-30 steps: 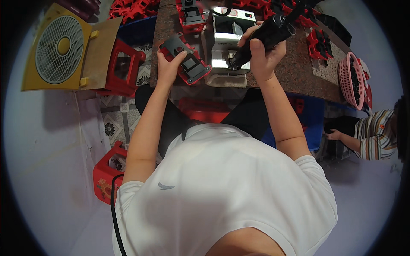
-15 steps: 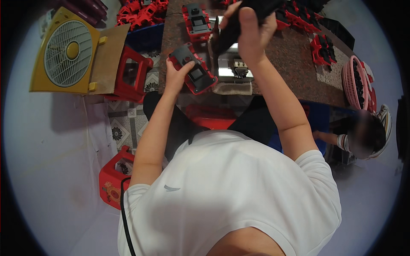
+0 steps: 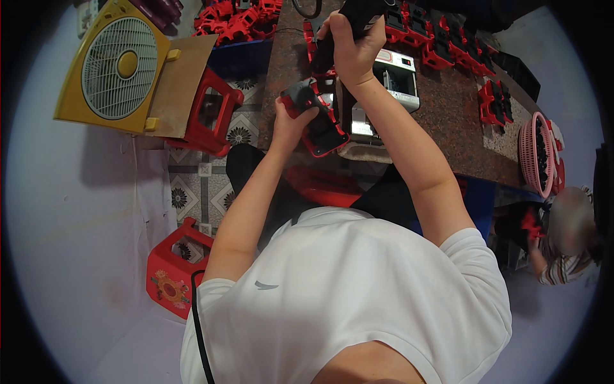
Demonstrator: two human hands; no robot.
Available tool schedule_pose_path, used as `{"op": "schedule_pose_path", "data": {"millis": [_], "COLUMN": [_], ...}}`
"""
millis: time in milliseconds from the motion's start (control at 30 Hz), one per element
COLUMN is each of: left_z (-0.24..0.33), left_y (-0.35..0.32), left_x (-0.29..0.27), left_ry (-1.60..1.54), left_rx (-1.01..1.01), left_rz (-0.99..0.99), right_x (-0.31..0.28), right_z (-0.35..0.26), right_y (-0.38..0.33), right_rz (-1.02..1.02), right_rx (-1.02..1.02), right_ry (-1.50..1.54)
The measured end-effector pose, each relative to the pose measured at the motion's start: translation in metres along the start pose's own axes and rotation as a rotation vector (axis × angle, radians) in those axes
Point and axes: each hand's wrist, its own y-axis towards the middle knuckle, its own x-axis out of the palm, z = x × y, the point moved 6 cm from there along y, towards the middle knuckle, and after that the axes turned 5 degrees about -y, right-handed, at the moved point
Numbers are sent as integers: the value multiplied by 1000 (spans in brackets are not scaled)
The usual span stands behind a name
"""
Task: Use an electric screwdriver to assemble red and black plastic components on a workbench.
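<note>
My left hand is closed round the near-left side of a red and black plastic housing, thumb across its top. The housing lies tilted on the stone-topped table by the front edge. In my raised right hand is a black power screwdriver, its lower end just above the housing's far end. Its tip is too dark to make out. Right of the housing stands a silver box-shaped machine, partly hidden by my right forearm.
Rows of red and black housings stand at the far right; a pink basket of black parts sits at the right edge. Red frames are heaped far left, near a yellow fan. A co-worker sits right, holding a red piece.
My right hand has brought the screwdriver left, over the housing in my left hand. The view has shifted a little. The co-worker has moved, and a red piece now shows in their hand.
</note>
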Motion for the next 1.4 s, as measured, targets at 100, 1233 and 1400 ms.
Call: {"op": "schedule_pose_path", "data": {"millis": [100, 1233, 1400], "left_z": [0, 5, 10], "left_y": [2, -4, -8], "left_x": [1, 5, 10], "left_ry": [-7, 30, -14], "left_rx": [43, 33, -10], "left_rz": [-16, 11, 4], "right_x": [-1, -97, -103], "right_z": [11, -88, -84], "right_y": [-2, -62, -62], "right_rz": [-41, -180, -149], "right_rx": [-30, 94, 192], "right_ry": [-53, -293, -287]}}
